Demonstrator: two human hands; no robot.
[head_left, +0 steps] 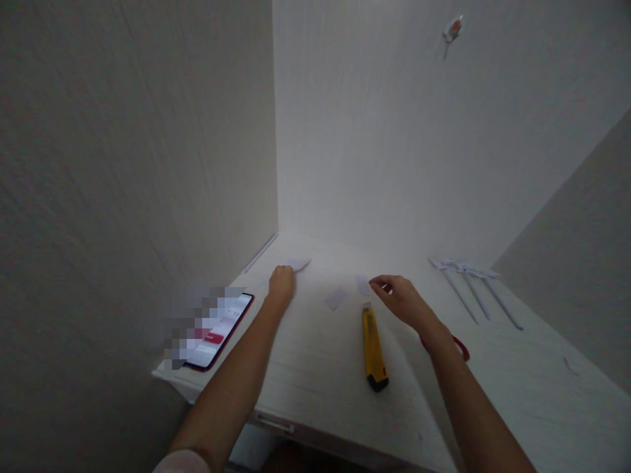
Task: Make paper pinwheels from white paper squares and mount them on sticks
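Between the loosely curled left hand (282,282) on a paper scrap (298,264) and the empty, half-open right hand (400,299) lies a yellow knife (373,347).

White table (315,374) in a wall corner. Yellow knife (373,348) lies near the middle, blade end away from the front edge. Left of the knife, at the table's left edge: phone (221,330), screen lit. Just beyond the knife's tip: two small paper slips (336,298) and (363,284). Further left and back: another paper piece (298,264). Right of the knife, well apart: a row of white sticks (470,292) with paper tips. Red item (462,347) just right of the knife, mostly hidden.
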